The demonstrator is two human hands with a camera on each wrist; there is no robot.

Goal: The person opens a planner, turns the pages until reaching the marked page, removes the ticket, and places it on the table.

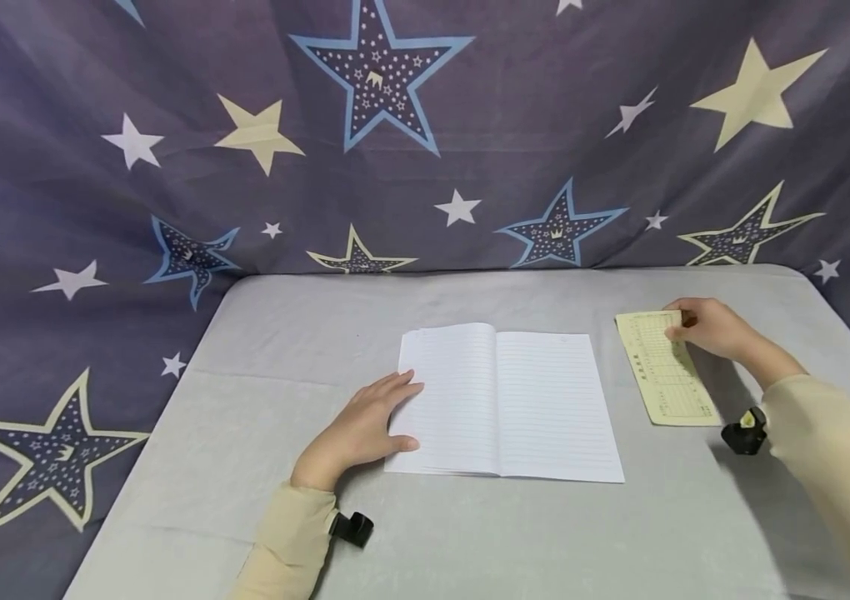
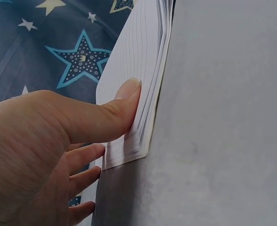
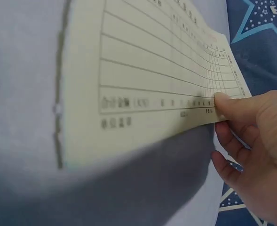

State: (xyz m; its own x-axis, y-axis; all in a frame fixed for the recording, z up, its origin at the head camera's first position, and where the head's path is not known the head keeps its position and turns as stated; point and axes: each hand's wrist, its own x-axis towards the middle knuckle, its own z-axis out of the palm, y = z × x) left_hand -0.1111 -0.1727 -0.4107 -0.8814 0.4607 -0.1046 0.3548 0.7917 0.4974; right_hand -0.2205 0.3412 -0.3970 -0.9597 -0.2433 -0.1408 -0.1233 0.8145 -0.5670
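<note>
An open notebook (image 1: pixel 552 408) with lined white pages lies in the middle of the table. My left hand (image 1: pixel 365 421) rests on its left edge, thumb and fingers spread; in the left wrist view the thumb (image 2: pixel 124 101) lies over the lined page (image 2: pixel 133 52). To the notebook's right, my right hand (image 1: pixel 713 327) pinches a pale yellow printed form (image 1: pixel 661 367) by its far right edge. In the right wrist view the form (image 3: pixel 143 80) shows ruled rows and printed characters, bowed between thumb and fingers, with a shadow beneath it.
A light grey cloth covers the table (image 1: pixel 282 333). Behind and at the sides hangs a dark curtain (image 1: pixel 500 125) patterned with stars. Each wrist wears a small black camera mount, the left one (image 1: pixel 352 529) and the right one (image 1: pixel 745 432).
</note>
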